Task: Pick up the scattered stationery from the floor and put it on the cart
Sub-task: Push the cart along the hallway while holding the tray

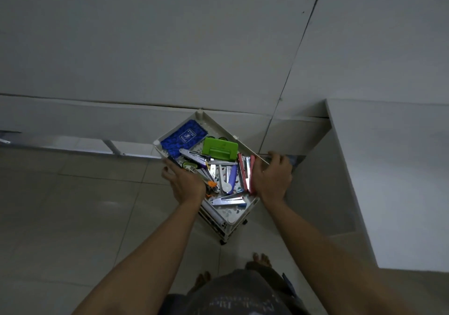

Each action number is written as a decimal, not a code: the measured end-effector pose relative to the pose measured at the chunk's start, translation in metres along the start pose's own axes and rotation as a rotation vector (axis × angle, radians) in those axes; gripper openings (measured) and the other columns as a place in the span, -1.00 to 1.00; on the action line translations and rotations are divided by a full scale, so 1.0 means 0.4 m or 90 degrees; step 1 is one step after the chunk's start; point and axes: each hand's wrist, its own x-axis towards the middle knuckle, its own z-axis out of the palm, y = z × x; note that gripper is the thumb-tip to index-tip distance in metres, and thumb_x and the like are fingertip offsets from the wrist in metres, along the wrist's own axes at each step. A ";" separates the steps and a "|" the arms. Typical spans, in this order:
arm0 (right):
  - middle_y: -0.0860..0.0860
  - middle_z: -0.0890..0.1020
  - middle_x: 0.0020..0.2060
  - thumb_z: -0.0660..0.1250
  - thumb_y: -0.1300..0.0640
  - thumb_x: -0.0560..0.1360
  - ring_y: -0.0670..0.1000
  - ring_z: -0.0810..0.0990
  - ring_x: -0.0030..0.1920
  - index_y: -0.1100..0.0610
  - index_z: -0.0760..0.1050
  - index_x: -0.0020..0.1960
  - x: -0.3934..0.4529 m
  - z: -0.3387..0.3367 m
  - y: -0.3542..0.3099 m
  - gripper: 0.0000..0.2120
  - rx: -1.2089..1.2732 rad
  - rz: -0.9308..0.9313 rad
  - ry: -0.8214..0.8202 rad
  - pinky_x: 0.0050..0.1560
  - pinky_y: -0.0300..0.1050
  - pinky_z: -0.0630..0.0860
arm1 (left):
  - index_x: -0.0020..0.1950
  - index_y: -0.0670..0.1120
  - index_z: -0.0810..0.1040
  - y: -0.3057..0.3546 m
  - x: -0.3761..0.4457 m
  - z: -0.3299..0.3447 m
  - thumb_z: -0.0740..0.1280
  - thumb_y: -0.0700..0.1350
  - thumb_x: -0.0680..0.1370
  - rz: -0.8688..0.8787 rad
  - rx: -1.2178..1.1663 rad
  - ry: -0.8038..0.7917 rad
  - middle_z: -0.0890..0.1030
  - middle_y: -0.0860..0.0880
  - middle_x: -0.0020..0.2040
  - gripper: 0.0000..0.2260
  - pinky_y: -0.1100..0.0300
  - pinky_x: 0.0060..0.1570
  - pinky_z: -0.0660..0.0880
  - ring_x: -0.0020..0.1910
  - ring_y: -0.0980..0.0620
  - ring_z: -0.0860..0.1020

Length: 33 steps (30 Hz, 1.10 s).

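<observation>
A: So, take the big things first: your floor [60,217] shows no loose stationery in this view, and the cart [243,215] stands near your feet, against the far wall beside the white table [388,169] on the right.

B: And the stationery?

A: It lies heaped in the cart's top tray: a blue pouch [184,136] at the far left, a green hole punch [220,148] beside it, then staplers and cutters piled toward you.

B: My hands?

A: Your left hand [185,183] rests over the tray's left edge, fingers [170,169] loosely curved; I cannot tell whether they pinch anything. Your right hand [273,178] curls round the right rim.

B: Risk?

A: You could roll the cart on its wheels by leaning on the rim, or snag a finger on the cutters in that pile.
</observation>
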 end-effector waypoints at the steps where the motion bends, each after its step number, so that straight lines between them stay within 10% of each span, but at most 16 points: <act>1: 0.17 0.45 0.22 0.26 -0.25 0.48 0.15 0.42 0.19 0.12 0.41 0.28 -0.026 0.001 -0.014 -0.46 -0.007 0.052 0.027 0.15 0.09 0.40 | 0.57 -0.03 -0.15 0.000 0.002 -0.004 0.24 -0.30 0.51 0.012 -0.004 -0.010 0.08 -0.18 0.49 -0.23 -0.04 0.02 0.45 0.19 -0.26 0.46; 7: 0.22 0.28 0.33 0.32 -0.09 0.50 0.25 0.41 0.21 0.12 0.10 0.50 -0.136 0.043 -0.094 -0.30 0.232 0.432 0.032 0.12 0.08 0.40 | 0.58 -0.02 -0.12 0.007 0.025 -0.013 0.18 -0.24 0.56 0.023 -0.015 -0.030 0.10 -0.17 0.49 -0.31 -0.14 0.17 0.38 0.23 -0.30 0.41; 20: 0.15 0.56 0.13 0.25 0.00 0.57 0.08 0.56 -0.12 0.08 0.10 0.48 -0.073 0.072 -0.088 -0.43 0.358 0.352 0.036 -0.03 0.05 0.57 | 0.30 -0.14 0.36 0.058 0.131 -0.003 0.29 -0.08 0.49 0.160 0.074 0.114 0.32 -0.17 0.31 -0.60 -0.13 0.24 0.20 0.26 -0.20 0.30; 26: -0.13 0.40 -0.20 0.25 -0.01 0.58 -0.30 0.40 -0.36 0.12 0.13 0.47 -0.068 0.077 -0.084 -0.45 0.340 0.334 0.058 -0.55 -0.52 0.32 | 0.27 -0.16 0.39 0.086 0.211 0.010 0.29 -0.05 0.48 0.276 0.186 0.099 0.35 -0.17 0.31 -0.62 -0.16 0.28 0.17 0.24 -0.22 0.31; 33: 0.09 0.56 0.06 0.23 -0.02 0.58 0.06 0.57 -0.09 0.08 0.08 0.49 -0.081 0.077 -0.080 -0.43 0.330 0.345 0.041 -0.10 -0.07 0.53 | 0.35 -0.16 0.38 0.135 0.309 0.023 0.28 0.01 0.50 0.364 0.251 0.039 0.39 -0.17 0.34 -0.53 -0.15 0.28 0.17 0.30 -0.19 0.34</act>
